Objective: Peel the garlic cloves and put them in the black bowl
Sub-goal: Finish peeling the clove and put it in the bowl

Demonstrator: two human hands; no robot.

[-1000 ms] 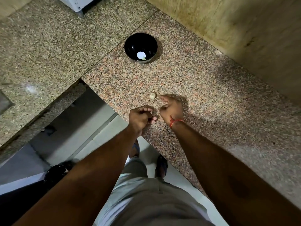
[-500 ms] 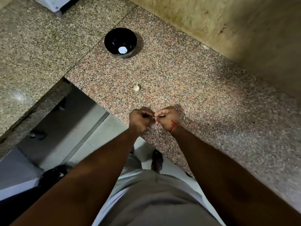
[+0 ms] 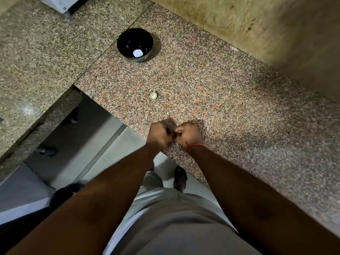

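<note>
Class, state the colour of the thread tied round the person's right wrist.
Red thread, seen in the head view.

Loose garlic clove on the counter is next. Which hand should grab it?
Left, marginally. The garlic clove lies almost straight ahead of the left hand; the right hand sits slightly farther to the side. Both hands are curled together now, seemingly busy with something hidden between them.

Beyond the garlic clove (image 3: 153, 94) on the counter (image 3: 230, 100), the black bowl (image 3: 134, 44) is seen; nearer, the left hand (image 3: 159, 135) and right hand (image 3: 187, 134) are pressed together, fingers curled.

Left grip (image 3: 160, 134) and right grip (image 3: 188, 133) both curled, fingertips meeting; forearms converge.
</note>
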